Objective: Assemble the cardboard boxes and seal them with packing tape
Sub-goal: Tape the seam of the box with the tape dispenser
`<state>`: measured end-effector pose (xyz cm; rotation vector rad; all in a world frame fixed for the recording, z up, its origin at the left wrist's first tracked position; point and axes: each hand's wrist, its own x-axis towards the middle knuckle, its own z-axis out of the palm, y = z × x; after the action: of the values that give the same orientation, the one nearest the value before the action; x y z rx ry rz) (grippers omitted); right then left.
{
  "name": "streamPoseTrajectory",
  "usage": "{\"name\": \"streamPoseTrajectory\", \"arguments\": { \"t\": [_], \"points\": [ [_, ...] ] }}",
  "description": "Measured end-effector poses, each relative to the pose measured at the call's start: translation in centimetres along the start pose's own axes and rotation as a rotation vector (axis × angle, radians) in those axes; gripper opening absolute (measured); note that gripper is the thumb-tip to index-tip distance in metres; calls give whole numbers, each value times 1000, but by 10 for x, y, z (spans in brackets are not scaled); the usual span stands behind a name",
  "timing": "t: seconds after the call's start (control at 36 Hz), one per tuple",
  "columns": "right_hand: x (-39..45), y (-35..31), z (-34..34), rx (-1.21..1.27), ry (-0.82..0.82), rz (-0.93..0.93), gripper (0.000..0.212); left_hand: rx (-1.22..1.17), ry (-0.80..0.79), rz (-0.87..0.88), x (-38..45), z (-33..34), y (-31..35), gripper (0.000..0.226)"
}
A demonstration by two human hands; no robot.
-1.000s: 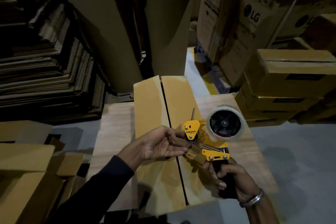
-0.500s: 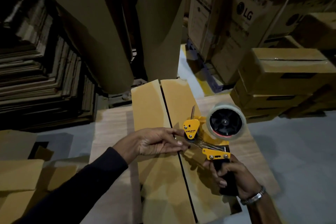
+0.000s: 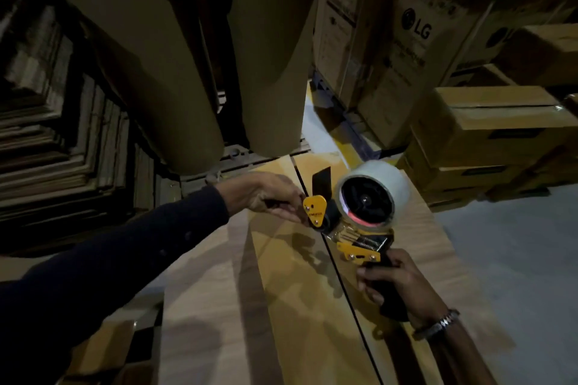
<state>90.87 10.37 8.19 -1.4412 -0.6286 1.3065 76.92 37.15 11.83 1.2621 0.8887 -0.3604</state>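
I see the cardboard box point(image 3: 281, 275) lying on a wood-grain table point(image 3: 200, 297), flaps shut, dark centre seam running away from me. Everything below is placed relative to that box.

Surroundings: two big brown paper rolls point(image 3: 147, 50) stand just past its far end. Stacks of flat cardboard point(image 3: 50, 141) fill the far left. Printed LG cartons point(image 3: 403, 47) sit far right, and closed brown boxes point(image 3: 494, 134) are stacked right of the box on the grey floor point(image 3: 513, 259). Loose cardboard pieces point(image 3: 103, 350) lie at the near left. Nothing blocks the seam except the tool and hands.

Tape dispenser point(image 3: 353, 219), yellow frame with a clear tape roll point(image 3: 372, 194), is over the seam near the far end. Right hand point(image 3: 394, 284) has fingers wrapped round its black handle. Left hand point(image 3: 266, 197) reaches to the dispenser's front; fingers curled at the yellow plate, exact pinch I cannot tell.

Versus a second ago: the dispenser and both hands have moved toward the far end of the box, and the view has tilted so more of the near box surface shows.
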Motion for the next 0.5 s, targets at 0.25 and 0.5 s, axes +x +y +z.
{"name": "streamPoseTrajectory", "arguments": {
  "t": [0.25, 0.5],
  "points": [
    [68, -25, 55, 10, 239, -117, 9, 214, 173, 204, 29, -81, 66, 33],
    [139, -34, 77, 31, 368, -31, 8, 394, 293, 325, 62, -123, 85, 17]
  ]
}}
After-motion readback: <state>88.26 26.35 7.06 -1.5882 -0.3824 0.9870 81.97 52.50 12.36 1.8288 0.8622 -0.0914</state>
